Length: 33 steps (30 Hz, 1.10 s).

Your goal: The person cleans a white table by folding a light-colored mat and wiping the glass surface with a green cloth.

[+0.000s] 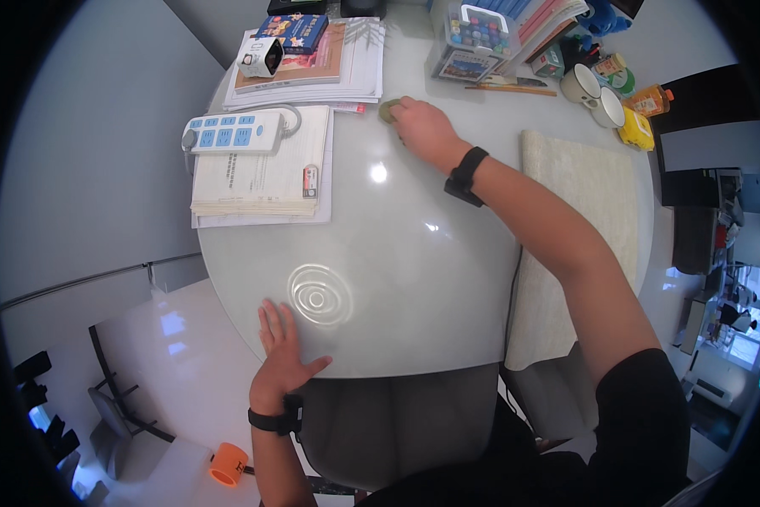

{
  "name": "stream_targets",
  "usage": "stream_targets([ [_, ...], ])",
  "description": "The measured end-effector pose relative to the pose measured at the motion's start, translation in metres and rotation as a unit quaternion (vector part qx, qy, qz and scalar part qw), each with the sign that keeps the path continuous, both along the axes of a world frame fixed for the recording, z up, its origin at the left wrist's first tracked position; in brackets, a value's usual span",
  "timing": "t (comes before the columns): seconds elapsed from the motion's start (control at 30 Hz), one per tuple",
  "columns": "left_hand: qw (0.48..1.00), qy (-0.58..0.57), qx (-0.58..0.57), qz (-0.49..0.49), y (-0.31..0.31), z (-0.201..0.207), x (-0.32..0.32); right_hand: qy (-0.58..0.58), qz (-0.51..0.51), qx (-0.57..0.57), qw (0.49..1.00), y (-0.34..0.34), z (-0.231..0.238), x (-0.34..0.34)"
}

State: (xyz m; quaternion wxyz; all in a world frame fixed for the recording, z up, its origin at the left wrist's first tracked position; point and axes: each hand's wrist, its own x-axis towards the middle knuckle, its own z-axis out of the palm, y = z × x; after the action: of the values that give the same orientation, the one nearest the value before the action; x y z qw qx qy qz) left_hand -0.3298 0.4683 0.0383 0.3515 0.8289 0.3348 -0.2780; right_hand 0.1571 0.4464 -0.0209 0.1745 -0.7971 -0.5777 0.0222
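My right hand (426,131) is stretched to the far middle of the round white table (431,296). Its fingers are closed over a small olive-green, rounded pad (389,111) that lies on the tabletop; most of the pad is under the hand, and whether it is a sponge or a folded cloth cannot be told. At the near left edge my left hand (284,351) rests with fingers spread and nothing in it. Just beyond its fingers sits a clear disc with concentric rings (319,296).
Left of my right hand are a power strip (235,133) on stacked papers (262,182) and a book pile (312,72). Beyond it stands a clear box of markers (473,42). A beige mat (574,228) lies under my right arm; white mugs (580,84) stand far right.
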Motion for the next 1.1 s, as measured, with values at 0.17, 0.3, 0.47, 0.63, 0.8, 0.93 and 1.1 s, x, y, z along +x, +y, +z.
stream_targets([
  [0.17,0.999,-0.04,0.007,0.028,-0.007,-0.007,-0.012,-0.07,-0.157,-0.089,0.981,-0.083,0.004,0.064],
  [0.3,0.999,-0.029,0.0,0.041,-0.011,-0.007,0.002,-0.093,-0.332,-0.12,0.931,-0.124,0.005,0.141],
  [0.47,0.998,-0.034,-0.008,0.046,-0.007,-0.008,-0.003,-0.086,-0.236,-0.071,0.965,-0.06,-0.005,0.075],
  [0.63,1.0,-0.007,0.008,0.029,-0.008,-0.01,-0.006,-0.001,0.128,-0.031,0.991,-0.054,0.002,-0.116],
  [0.8,0.998,-0.029,0.026,0.044,-0.01,-0.009,-0.012,-0.031,0.17,-0.044,0.984,-0.093,0.005,-0.078],
  [0.93,0.997,-0.057,0.049,0.023,-0.011,-0.007,0.003,-0.071,-0.235,-0.013,0.969,-0.088,0.013,0.095],
  [1.1,0.965,-0.216,0.133,0.067,0.0,-0.006,-0.034,-0.092,-0.205,0.007,0.975,-0.058,-0.015,0.024],
])
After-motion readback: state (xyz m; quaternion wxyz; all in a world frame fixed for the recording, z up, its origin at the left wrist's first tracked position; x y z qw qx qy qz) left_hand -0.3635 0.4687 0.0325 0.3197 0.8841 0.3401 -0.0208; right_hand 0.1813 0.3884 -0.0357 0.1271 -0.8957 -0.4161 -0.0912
